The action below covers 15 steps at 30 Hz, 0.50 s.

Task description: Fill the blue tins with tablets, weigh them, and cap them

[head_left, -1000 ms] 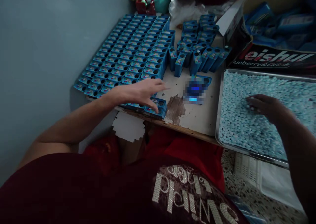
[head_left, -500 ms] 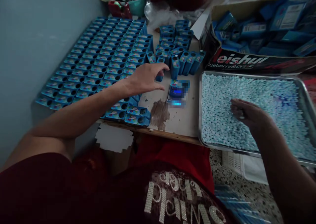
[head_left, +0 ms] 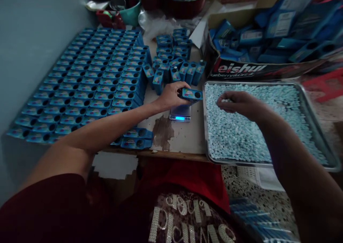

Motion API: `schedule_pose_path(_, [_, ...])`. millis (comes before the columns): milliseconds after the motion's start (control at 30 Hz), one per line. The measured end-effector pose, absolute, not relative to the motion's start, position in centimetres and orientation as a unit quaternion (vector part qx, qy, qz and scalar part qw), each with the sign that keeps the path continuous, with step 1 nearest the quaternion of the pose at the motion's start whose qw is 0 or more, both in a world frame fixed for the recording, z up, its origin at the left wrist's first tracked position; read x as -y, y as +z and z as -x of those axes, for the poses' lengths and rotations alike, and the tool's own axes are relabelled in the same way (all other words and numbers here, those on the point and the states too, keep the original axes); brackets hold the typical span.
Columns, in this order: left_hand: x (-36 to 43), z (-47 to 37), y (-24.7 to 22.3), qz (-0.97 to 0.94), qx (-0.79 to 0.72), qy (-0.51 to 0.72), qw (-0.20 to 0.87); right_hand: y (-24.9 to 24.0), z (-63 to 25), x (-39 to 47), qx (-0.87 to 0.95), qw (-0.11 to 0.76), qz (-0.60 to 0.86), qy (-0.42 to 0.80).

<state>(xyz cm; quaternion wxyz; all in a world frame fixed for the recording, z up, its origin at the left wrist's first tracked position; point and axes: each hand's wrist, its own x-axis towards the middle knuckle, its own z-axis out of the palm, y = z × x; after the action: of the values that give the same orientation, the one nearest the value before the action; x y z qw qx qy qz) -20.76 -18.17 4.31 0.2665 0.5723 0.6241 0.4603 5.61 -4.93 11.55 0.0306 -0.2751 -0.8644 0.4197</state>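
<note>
Left hand (head_left: 171,95) grips a blue candy box (head_left: 189,93), probably light, crushable, best side-held; right hand (head_left: 242,103) cups pale candies (head_left: 227,100).

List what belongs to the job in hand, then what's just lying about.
Apparently in the job: blue box with a round hole in the left hand; small grey digital scale; pale-blue pellets under the right hand; shiny rectangular metal tray; rows of blue boxes.

Probably just lying about: turquoise plastic tub; crumpled clear plastic.
</note>
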Motion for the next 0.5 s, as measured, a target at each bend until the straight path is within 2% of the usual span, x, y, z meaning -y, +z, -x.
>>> schedule_pose_path(100, [16.6,18.8,5.7,-0.601,-0.602,0.456,0.262,14.0,-4.3,4.7,0.899,0.025,0.242,0.364])
schedule_pose_path(267, [14.6,15.4,5.1,-0.605,-0.557,0.461,0.333,15.4,-5.3,3.3,0.955,-0.010,0.212,0.209])
schedule_pose_path(500, [13.6,11.9,4.7,-0.607,-0.530,0.454,0.381,14.7,-7.7,2.2,0.959,-0.018,0.222,0.176])
